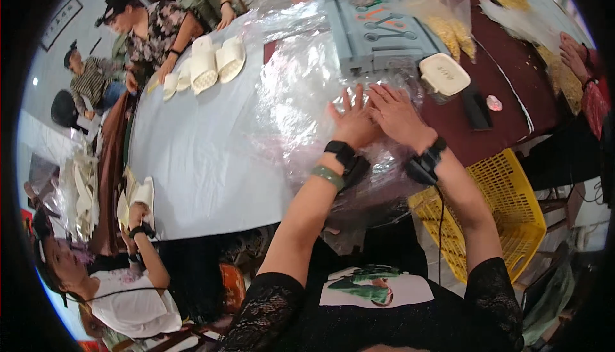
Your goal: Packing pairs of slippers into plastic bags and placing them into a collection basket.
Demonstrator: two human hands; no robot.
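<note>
Both my hands lie on a pile of shiny transparent plastic bags (pixel 291 89) near the table's front edge. My left hand (pixel 354 121) is flat with its fingers spread. My right hand (pixel 403 118) rests beside it, fingers stretched out and overlapping the left at the fingertips. Neither hand grips anything. Just beyond them stands a grey-blue plastic case (pixel 387 38) with moulded recesses and orange and green bits on it. A cream, rounded-square lid or box (pixel 444 74) sits to the right of the case. Some plastic stays hidden under my palms.
Cream slippers (pixel 204 65) stand on the white table cover (pixel 198 166). A flat black object (pixel 477 107) and a small pink piece (pixel 493 103) lie on the dark red cloth (pixel 512 118). A yellow crate (pixel 512 204) is below at right. Co-workers surround the table.
</note>
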